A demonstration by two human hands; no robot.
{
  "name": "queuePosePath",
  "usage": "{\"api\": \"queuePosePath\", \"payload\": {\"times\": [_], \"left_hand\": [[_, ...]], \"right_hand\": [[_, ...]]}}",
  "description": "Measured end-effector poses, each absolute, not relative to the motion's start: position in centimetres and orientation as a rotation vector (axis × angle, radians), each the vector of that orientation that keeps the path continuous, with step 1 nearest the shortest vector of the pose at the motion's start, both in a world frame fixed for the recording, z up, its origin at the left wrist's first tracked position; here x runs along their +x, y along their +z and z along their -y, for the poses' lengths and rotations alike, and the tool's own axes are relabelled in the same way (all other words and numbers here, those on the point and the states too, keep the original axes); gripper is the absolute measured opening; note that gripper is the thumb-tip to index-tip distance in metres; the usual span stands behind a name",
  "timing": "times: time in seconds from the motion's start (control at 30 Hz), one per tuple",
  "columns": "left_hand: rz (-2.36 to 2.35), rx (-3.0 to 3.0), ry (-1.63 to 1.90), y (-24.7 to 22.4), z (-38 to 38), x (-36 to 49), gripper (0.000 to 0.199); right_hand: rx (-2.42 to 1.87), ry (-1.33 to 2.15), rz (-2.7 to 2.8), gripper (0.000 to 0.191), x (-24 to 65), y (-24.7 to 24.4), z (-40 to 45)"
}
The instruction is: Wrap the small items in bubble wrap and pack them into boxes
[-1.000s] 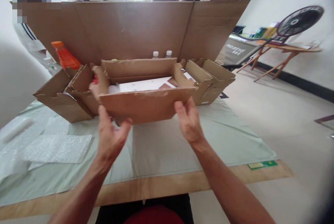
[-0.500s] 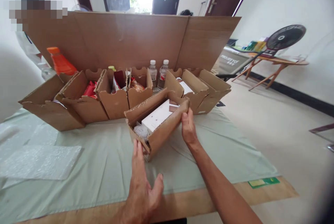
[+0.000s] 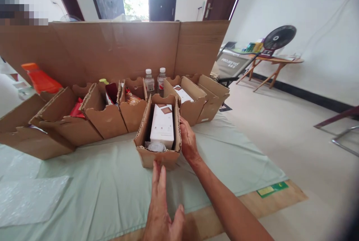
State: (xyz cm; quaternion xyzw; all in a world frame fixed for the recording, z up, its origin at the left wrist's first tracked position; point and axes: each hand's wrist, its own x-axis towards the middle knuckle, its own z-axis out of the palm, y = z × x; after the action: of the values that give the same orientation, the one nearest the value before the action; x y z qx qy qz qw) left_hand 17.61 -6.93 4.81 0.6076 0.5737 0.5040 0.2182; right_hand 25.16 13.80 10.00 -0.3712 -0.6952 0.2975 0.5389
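A narrow cardboard bin (image 3: 148, 157) stands on the pale green cloth, its short end towards me. Inside it lie a white box (image 3: 162, 130) with a brown pattern and a roll of clear plastic wrap (image 3: 156, 146). My left hand (image 3: 162, 205) has its fingers stretched out, their tips at the lower front of the bin and the thumb spread away. Against the bin's right side rests my right hand (image 3: 189, 140), its fingers laid along the cardboard and partly hidden.
Behind stands a row of cardboard bins (image 3: 108, 123) with packets, and two clear bottles (image 3: 161, 82). An orange bottle (image 3: 42, 78) leans at the left. A tall cardboard panel (image 3: 117, 52) closes the back. Bubble wrap (image 3: 30, 200) lies on the cloth (image 3: 103, 181).
The bin has turned from slanting to pointing straight at me, its near end swinging right. My right hand has slid along its right side towards me. The view has shifted right.
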Motion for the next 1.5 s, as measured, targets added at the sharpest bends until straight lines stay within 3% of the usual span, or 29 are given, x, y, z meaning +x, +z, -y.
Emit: {"api": "queuePosePath", "payload": {"times": [0.3,0.6,0.77,0.93,1.2,1.33,1.5], "left_hand": [[-1.544,1.66,1.384,6.2,-1.1,17.9,0.096],[-1.648,1.721,1.227,5.2,-10.1,13.7,0.087],[-1.647,1.797,1.103,4.6,-6.6,11.2,0.073],[-1.539,1.937,0.905,4.3,1.5,8.3,0.058],[-1.553,1.646,1.201,2.9,7.5,6.3,0.04],[-1.477,1.502,1.242,3.6,6.7,6.3,0.036],[-1.433,1.293,1.338,5.0,6.8,6.1,0.035]], "right_hand": [[-1.051,0.8,1.388,0.059,28.7,7.2,-15.3],[-1.037,0.796,1.523,0.047,27.4,6.2,-14.7],[-0.999,0.806,1.649,0.029,26.9,6.5,-13.5],[-0.941,0.801,1.78,0.024,26.3,6.6,-12.3],[-0.847,0.848,1.962,0.026,23.4,8.5,-11.5],[-0.802,0.833,2.063,0.042,19.8,13.6,-12.2],[-1.018,0.47,2.38,0.067,13.0,19.1,-15.6]]}}
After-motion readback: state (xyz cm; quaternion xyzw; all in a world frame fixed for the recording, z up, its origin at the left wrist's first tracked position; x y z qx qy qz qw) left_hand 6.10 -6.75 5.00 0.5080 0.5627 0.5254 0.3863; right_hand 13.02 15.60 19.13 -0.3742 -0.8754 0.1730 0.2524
